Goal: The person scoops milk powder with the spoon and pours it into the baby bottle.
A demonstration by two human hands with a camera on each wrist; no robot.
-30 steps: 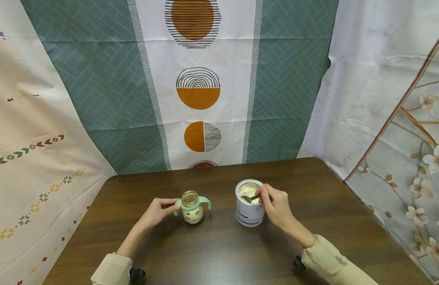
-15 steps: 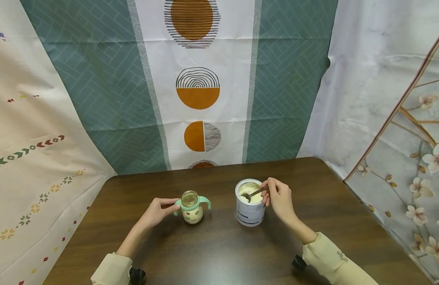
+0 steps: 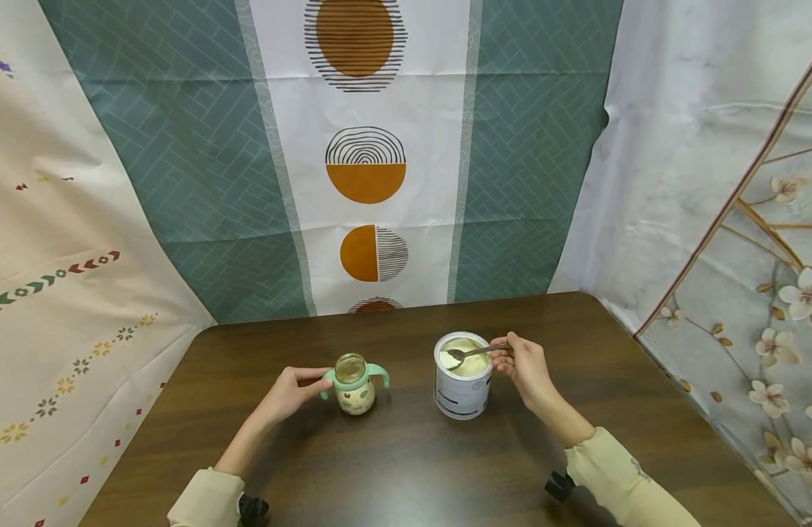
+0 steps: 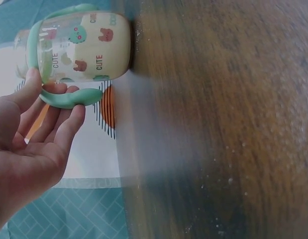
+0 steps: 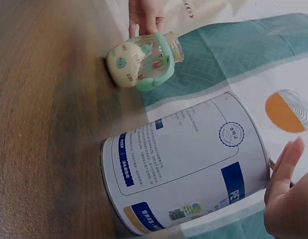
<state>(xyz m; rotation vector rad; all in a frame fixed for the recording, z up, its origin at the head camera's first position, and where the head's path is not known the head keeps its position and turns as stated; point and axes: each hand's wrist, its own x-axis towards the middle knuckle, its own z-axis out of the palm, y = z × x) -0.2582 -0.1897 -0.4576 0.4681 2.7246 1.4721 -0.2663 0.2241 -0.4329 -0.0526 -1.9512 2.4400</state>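
Observation:
My left hand [image 3: 290, 395] holds one mint-green handle [image 4: 69, 98] of a clear baby bottle [image 3: 356, 399], thumb at the collar and fingers around the handle. The bottle stands upright and uncapped on the table, printed with small cartoon animals and pale in its lower part. Farther right stands an open white milk powder can [image 3: 463, 399] with cream powder [image 3: 473, 366] inside. A metal spoon [image 3: 478, 350] is pinched by my right hand [image 3: 529, 369] at the can's right rim. Its bowl sits at the powder, inside the can's mouth. In the right wrist view the can hides most of the spoon.
The dark wooden table [image 3: 392, 468] carries both containers, with a gap between bottle and can. A patterned curtain [image 3: 201, 183] hangs right behind its far edge. Floral cloth [image 3: 742, 307] borders the right side.
My right hand has shifted a little to the right, off the can's mouth to its rim, and the spoon handle lies flatter. The left hand and bottle have stayed put.

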